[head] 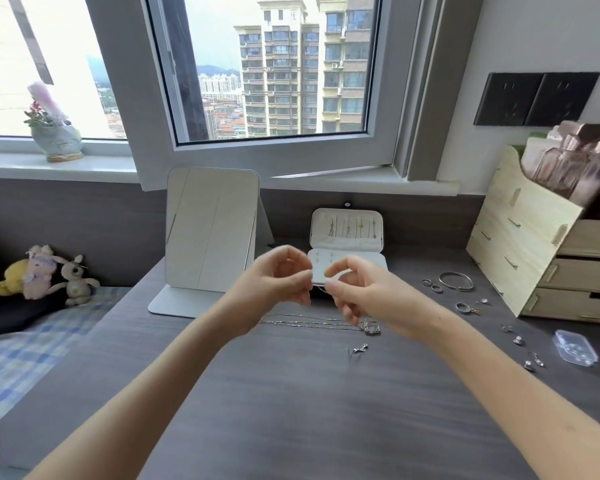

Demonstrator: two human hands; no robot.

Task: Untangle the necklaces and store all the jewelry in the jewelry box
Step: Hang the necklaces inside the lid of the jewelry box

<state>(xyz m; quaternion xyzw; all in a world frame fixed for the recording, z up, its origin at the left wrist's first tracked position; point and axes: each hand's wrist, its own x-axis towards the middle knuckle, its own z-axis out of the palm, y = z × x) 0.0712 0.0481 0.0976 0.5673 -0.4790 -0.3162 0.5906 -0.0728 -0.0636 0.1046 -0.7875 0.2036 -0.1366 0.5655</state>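
On the grey wood-grain tabletop, the left hand and right hand hover above the middle. Each has thumb and forefinger pinched on a fine chain, barely visible between them. Other necklaces lie just below the hands. The open white jewelry box stands at the back edge, beside a standing mirror. A bangle, rings and earrings lie scattered toward the right edge, near a wooden organizer. Behind, an open window shows apartment towers.
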